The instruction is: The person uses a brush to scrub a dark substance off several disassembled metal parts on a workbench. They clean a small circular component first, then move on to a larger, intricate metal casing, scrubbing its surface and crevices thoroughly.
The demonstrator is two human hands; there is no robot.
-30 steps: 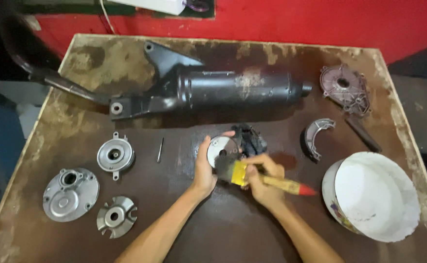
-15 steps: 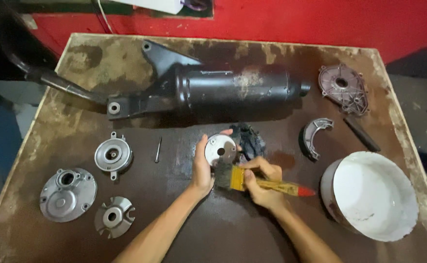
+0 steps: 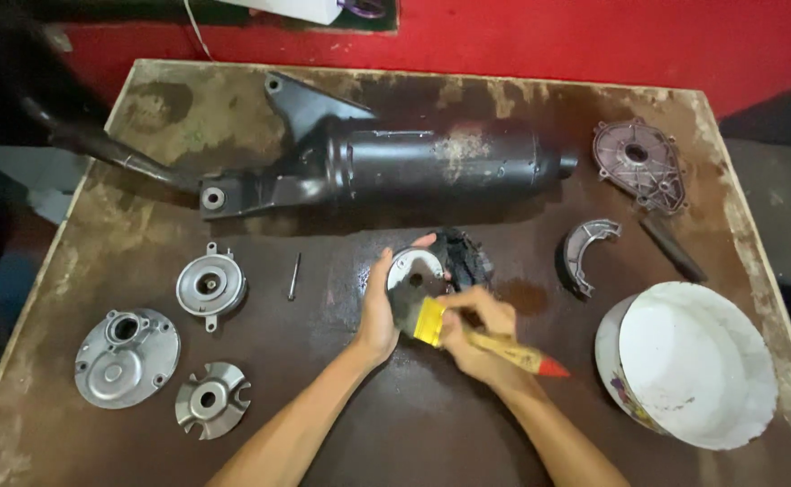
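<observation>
From the head view, we saw the left hand (image 3: pixel 377 311) gripping a round metal disc (image 3: pixel 416 271) by its left edge, thumb along the near rim and a fingertip hooked over the top, holding it tilted just above the middle of the brown surface (image 3: pixel 395 424). The right hand (image 3: pixel 476 338) was closed around the yellow handle of a paintbrush (image 3: pixel 481 338), its dark bristles pressed against the lower part of the disc and its red tip pointing right. The two hands sat close together, nearly touching. Just behind the disc lay a dark crumpled rag (image 3: pixel 464 257).

Across the far side of the surface lay a long black exhaust muffler (image 3: pixel 395 167), its pipe running off the left edge. To the left we counted three silver parts: a small round housing (image 3: pixel 211 285), a larger cover plate (image 3: pixel 127 357) and a finned disc (image 3: pixel 212 399), with a thin pin (image 3: pixel 295 276) near them. To the right were a curved brake shoe (image 3: pixel 585 252), a dark ribbed cover (image 3: pixel 639 164) and a white bowl (image 3: pixel 691 365).
</observation>
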